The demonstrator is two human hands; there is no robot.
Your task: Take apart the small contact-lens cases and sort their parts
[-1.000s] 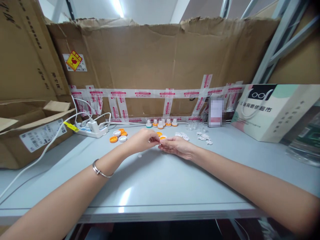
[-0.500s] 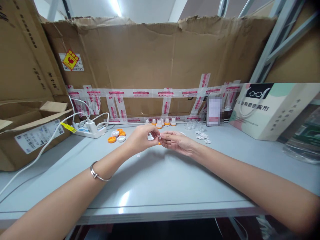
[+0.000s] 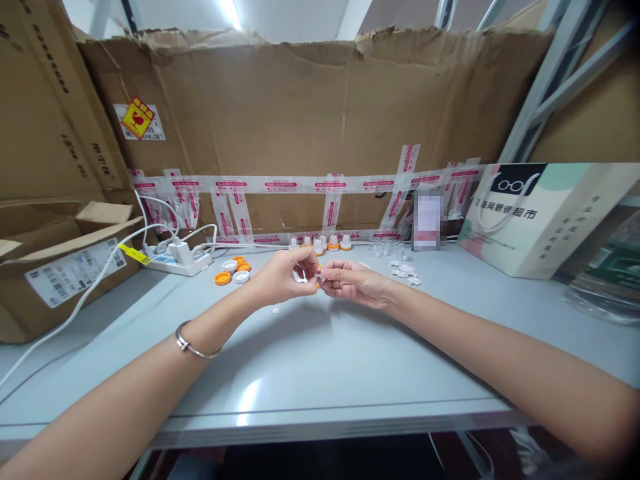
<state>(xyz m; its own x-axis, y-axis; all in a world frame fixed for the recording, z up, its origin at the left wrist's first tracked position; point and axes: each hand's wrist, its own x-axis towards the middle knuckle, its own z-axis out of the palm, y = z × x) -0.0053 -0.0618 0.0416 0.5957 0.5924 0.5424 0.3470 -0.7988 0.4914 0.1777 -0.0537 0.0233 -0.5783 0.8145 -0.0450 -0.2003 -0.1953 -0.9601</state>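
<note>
Layout of the tabletop (image 3: 360, 360), near edge at six o'clock: cardboard panel (image 3: 300, 107) behind; carton (image 3: 65, 267) past nine; power strip (image 3: 187, 265), then caps (image 3: 223, 279), toward ten; nozzle-like pieces (image 3: 333, 246) at twelve; phone (image 3: 426, 220) past one; bag (image 3: 525, 227) at two; bottle (image 3: 613, 273) near three.

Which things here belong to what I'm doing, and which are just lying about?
Likely the job:
small piece between left hand and right hand
orange caps
white caps
domed pieces
clear cups
white bits

Lying about:
open box
power strip
paper bag
bottle

Tabletop (image 3: 320, 367): smooth, glossy | carton (image 3: 300, 107): matt cardboard | bracelet (image 3: 193, 347): shiny metal
</note>
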